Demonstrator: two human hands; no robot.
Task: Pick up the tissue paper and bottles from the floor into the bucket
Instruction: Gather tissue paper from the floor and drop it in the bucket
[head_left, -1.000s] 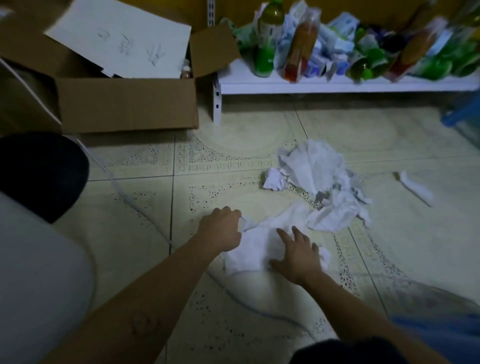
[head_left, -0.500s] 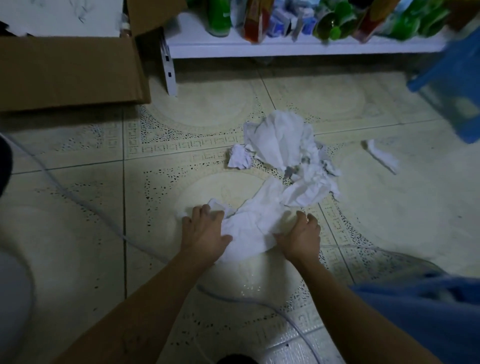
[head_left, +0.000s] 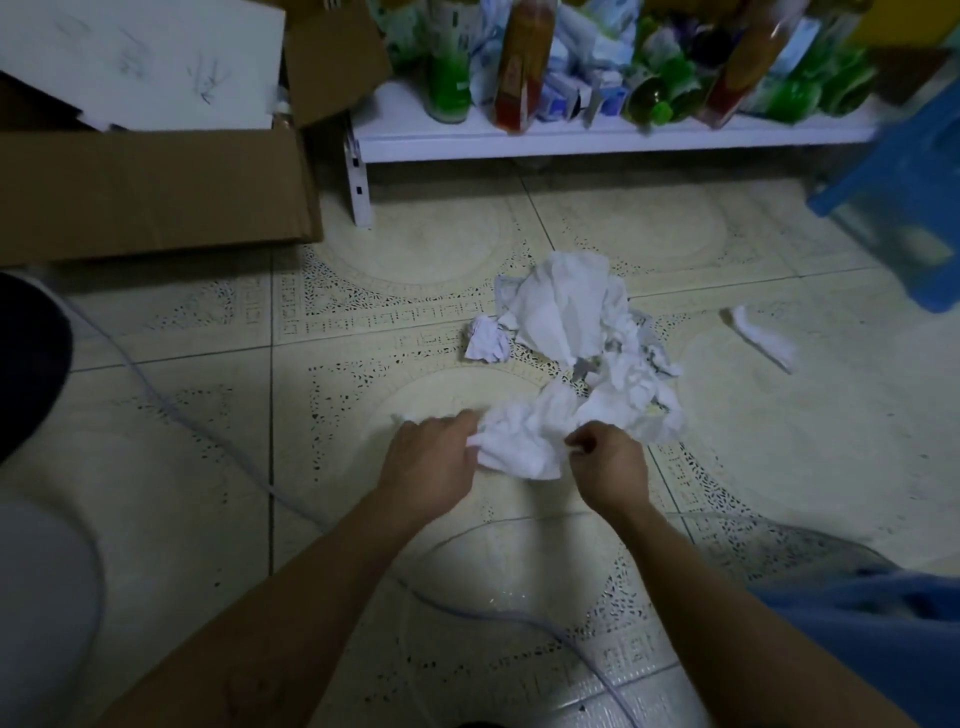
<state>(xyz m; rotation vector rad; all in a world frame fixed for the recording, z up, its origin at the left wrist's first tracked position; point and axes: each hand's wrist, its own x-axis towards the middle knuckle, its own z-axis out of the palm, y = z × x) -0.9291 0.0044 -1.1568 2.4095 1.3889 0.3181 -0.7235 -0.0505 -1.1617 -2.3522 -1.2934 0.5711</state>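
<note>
White crumpled tissue paper (head_left: 524, 441) lies bunched on the tiled floor between my two hands. My left hand (head_left: 431, 460) grips its left edge, and my right hand (head_left: 608, 462) pinches its right edge with curled fingers. A larger heap of tissue (head_left: 566, 312) lies just beyond, with a small crumpled ball (head_left: 487, 340) at its left. One loose strip of tissue (head_left: 763, 338) rests apart on the right. Bottles (head_left: 447, 78) stand on a low white shelf (head_left: 571, 143) at the back. No bucket can be identified with certainty.
A cardboard box (head_left: 156, 192) with white sheets on top sits at the back left. A blue plastic stool (head_left: 904, 208) stands at the right. A thin clear tube (head_left: 223, 447) runs across the floor. A dark round object (head_left: 26, 364) sits at the left edge.
Both hands have drawn the flat tissue together into a bunch and closed on it. The camera has shifted, so the shelf and box show more fully.
</note>
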